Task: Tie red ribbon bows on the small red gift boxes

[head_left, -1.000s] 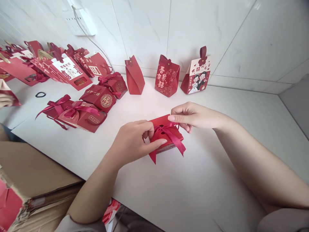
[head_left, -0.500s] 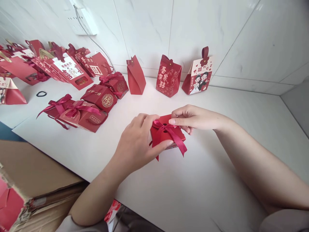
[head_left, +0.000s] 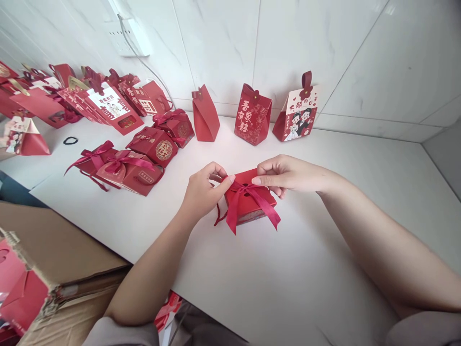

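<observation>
A small red gift box (head_left: 252, 207) rests on the white counter (head_left: 288, 269) in front of me, with a dark red satin ribbon (head_left: 252, 202) tied across its top and two tails hanging over the near side. My left hand (head_left: 205, 190) pinches the ribbon loop at the box's left end with thumb and forefinger. My right hand (head_left: 284, 174) pinches the ribbon at the right end of the knot, fingers curled over the box's far edge.
Three upright red gift bags (head_left: 253, 120) stand along the tiled wall. Ribboned red boxes (head_left: 124, 166) and a pile of flat red bags (head_left: 90, 98) lie to the left, with a black hair tie (head_left: 70, 141). A cardboard carton (head_left: 46, 269) sits below the counter's left edge.
My left hand has lifted off the box's near side and moved up to pinch the ribbon loop at the left. The box has turned slightly; the right hand has kept its pinch.
</observation>
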`<state>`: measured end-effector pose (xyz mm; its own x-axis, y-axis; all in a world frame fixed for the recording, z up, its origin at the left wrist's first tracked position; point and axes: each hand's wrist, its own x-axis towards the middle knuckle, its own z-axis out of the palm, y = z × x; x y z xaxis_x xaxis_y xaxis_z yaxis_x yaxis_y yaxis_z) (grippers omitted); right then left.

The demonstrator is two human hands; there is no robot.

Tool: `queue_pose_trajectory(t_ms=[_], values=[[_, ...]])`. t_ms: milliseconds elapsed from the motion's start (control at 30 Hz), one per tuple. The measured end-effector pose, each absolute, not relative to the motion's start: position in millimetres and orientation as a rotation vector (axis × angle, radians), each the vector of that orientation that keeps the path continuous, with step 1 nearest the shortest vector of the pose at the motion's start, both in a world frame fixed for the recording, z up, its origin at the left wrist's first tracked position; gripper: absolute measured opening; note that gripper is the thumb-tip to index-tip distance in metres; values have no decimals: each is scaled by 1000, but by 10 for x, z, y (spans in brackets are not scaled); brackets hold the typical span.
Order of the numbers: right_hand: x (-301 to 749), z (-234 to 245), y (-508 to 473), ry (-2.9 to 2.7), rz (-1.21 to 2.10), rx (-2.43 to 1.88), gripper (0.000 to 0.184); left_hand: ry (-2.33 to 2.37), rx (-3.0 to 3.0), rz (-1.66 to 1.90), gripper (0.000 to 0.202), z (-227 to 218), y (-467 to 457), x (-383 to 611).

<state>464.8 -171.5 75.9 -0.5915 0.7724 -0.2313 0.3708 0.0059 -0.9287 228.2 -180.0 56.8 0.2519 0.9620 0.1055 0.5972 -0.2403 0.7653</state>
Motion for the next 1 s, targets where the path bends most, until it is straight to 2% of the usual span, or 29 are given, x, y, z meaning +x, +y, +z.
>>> queue_pose_trajectory(t_ms=[100, 200, 267, 367, 467, 767, 900, 1000], values=[[4655, 757, -1713, -1924, 1611, -1172, 39, 1386, 1925, 818, 18, 557, -1770, 2275], [4665, 752, -1715, -1942, 1607, -1170, 37, 1484, 2085, 998, 12, 612, -1817, 2281], [4668, 751, -1716, -1956, 1596, -1164, 37, 1552, 2265, 1057, 21, 690, -1915, 2292], [4664, 748, -1713, -1955, 1595, -1149, 37, 1549, 2494, 769, 41, 815, -2127, 2318], [4659, 739, -1706, -1952, 1599, -1143, 38, 1549, 2623, 499, 51, 865, -2299, 2344], [4657, 777, -1725, -1918, 1636, -1124, 38, 1470, 2413, 326, 22, 874, -2264, 2313], [4661, 807, -1738, -1908, 1643, -1129, 36, 1573, 2336, 388, 5, 870, -2228, 2335], [4666, 802, -1738, -1922, 1647, -1128, 35, 1641, 2323, 514, 3, 814, -2206, 2365]])
